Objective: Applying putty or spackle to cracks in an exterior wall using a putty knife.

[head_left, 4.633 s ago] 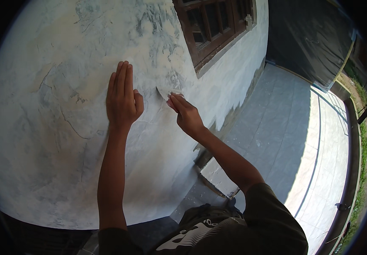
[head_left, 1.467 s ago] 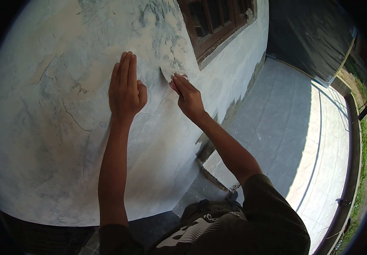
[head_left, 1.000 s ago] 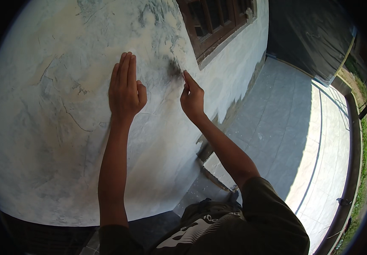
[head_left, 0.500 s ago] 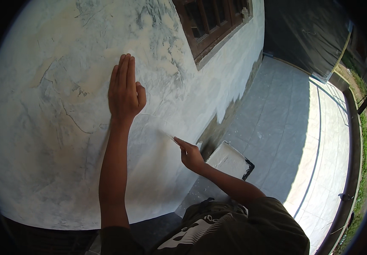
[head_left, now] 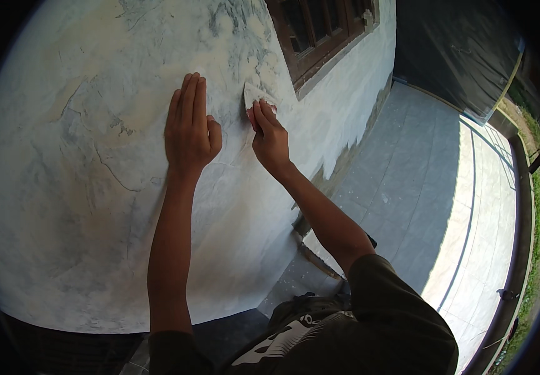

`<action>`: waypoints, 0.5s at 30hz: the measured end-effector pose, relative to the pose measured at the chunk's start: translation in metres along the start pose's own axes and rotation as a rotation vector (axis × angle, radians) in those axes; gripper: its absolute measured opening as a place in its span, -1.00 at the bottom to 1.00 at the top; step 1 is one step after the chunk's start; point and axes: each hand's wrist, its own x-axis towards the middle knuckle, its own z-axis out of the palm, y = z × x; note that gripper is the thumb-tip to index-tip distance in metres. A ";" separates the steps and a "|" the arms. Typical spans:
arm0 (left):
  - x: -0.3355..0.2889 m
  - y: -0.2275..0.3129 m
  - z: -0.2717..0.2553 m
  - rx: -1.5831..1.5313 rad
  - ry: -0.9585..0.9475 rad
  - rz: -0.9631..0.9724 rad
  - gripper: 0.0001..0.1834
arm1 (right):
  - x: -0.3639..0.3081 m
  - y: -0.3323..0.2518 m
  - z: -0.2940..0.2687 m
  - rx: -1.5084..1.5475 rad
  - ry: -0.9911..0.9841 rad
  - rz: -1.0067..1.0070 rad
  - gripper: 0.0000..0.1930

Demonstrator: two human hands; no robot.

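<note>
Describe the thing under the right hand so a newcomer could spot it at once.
Start at the big pale plastered wall, then find the dark wooden window frame at upper right. Just below and left of its corner, the right hand presses a small flat whitish scraper against the plaster. It is the only tool there: the left hand lies flat and empty beside it.

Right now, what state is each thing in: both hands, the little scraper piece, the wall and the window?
left hand: flat, open against the wall
right hand: pinching the scraper piece
small pale flat scraper piece: pressed to the wall
grey-white plastered wall: patchy, cracked
brown wooden window: shut
</note>
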 end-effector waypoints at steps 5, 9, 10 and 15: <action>0.002 0.000 -0.005 0.051 -0.006 0.007 -0.33 | -0.049 -0.006 -0.025 0.072 -0.209 -0.060 -0.65; -0.001 -0.002 -0.002 0.059 -0.003 0.007 -0.32 | -0.116 0.001 -0.072 0.339 -0.816 0.131 -0.49; -0.001 0.000 -0.002 0.058 0.001 0.011 -0.32 | -0.140 0.005 -0.080 0.400 -0.828 0.283 -0.37; -0.001 -0.001 -0.004 0.039 -0.008 0.007 -0.33 | -0.091 0.006 -0.089 0.288 -0.507 0.519 -0.48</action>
